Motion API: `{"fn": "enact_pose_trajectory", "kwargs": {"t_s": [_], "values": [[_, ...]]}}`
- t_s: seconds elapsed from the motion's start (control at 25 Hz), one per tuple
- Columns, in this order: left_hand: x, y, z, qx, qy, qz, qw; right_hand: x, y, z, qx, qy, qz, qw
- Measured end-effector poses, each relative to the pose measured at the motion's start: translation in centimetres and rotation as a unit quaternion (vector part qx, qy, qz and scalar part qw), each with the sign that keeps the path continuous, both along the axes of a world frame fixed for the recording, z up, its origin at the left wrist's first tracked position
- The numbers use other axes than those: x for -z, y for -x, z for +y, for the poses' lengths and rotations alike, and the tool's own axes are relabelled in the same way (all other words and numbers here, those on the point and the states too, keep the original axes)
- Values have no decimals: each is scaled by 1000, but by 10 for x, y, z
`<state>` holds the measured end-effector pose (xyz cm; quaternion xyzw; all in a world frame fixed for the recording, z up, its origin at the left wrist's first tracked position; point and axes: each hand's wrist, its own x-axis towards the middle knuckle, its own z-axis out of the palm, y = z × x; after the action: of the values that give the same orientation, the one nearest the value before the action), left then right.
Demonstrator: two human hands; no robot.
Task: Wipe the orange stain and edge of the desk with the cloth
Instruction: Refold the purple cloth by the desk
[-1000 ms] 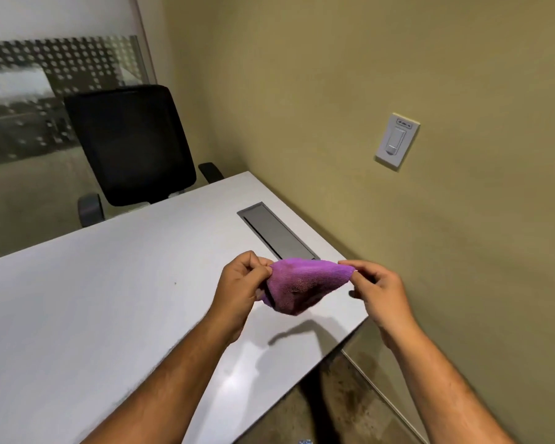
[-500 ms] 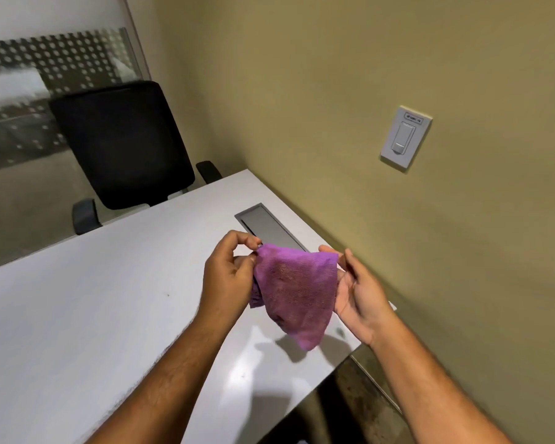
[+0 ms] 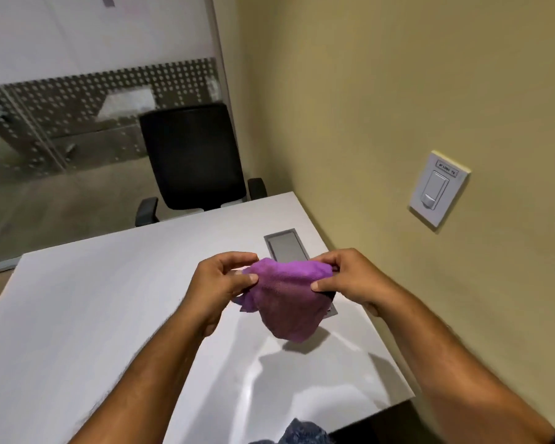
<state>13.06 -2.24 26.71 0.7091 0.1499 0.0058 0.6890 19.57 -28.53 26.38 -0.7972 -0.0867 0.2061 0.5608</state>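
While half a second ago the right hand (image 3: 350, 280) was open flat beside the cloth (image 3: 285, 299), it has now closed on it, so both hands pinch the top of the cloth between thumb and fingers. The left hand (image 3: 220, 283) holds the left corner and the right hand holds the right one. The cloth hangs down between them in a loose bag shape, up in the air over the desk (image 3: 93, 315), not touching it. Its shadow falls on the desk just near of it. The cloth partly hides the grey slot (image 3: 284, 246) by the right wall. No orange stain shows anywhere on the desk from here. It looks like the person is getting the cloth ready, and no wiping has started yet.
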Motion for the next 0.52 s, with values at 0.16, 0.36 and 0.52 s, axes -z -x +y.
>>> {"fn": "enact_pose_trajectory", "kwargs": {"t_s": [0.16,0.36,0.52], "values": [[-3,13,-7,0,-206,-6,978,5,-28,-11,-114,152,-117,975],[-3,23,-5,7,-159,-49,986,25,-24,-12,-121,-214,189,951],[33,32,-38,-32,294,25,955,42,-6,14,-54,-322,335,884]]}}
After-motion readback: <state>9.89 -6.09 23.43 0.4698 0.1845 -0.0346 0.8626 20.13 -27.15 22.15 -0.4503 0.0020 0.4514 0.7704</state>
